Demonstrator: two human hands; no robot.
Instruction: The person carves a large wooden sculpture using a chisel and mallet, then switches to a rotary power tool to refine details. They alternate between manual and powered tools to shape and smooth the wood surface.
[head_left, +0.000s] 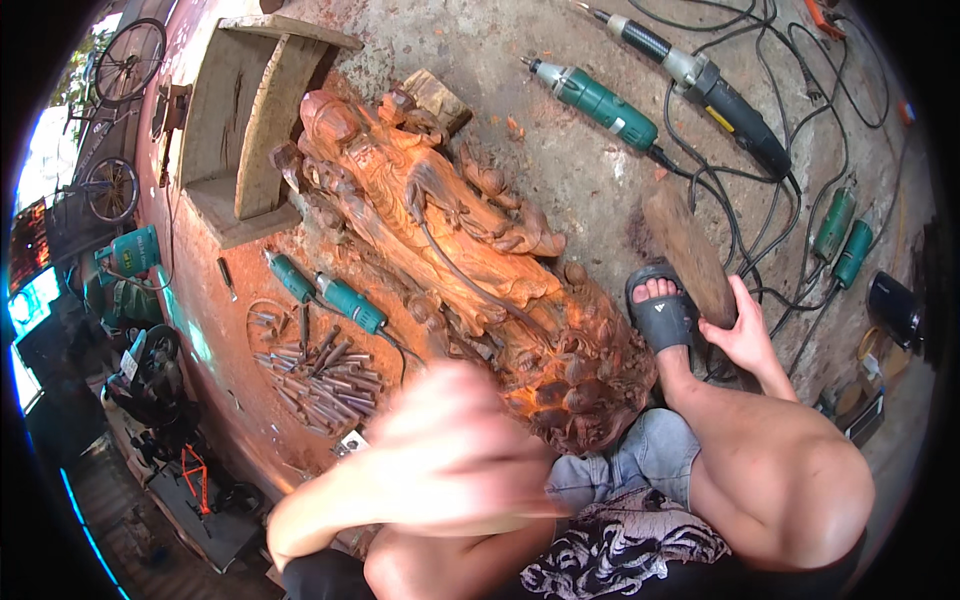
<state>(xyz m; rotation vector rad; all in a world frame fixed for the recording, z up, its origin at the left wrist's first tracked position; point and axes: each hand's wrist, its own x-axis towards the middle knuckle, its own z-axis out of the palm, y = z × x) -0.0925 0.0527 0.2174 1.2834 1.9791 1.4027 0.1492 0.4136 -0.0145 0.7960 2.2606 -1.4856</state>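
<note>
A large carved wooden statue (450, 230), orange-brown with robed folds, lies on its back across the floor in front of me. Its carved base (575, 390) is closest to my lap. My right hand (745, 335) is wrapped round the near end of a thick wooden mallet (690, 255), held by my sandalled foot (660, 305). My left hand (450, 445) is smeared by motion above my lap, left of the base. Its fingers, and anything in them, cannot be made out. A pile of metal chisels (330, 380) lies on the floor beyond it.
Two green rotary grinders (345, 300) lie left of the statue. Farther right are a green die grinder (600, 105), a long black grinder (710, 90) and tangled cables (745, 230). A wooden crate (230, 130) stands at the far left; a wood block (437, 100) touches the statue.
</note>
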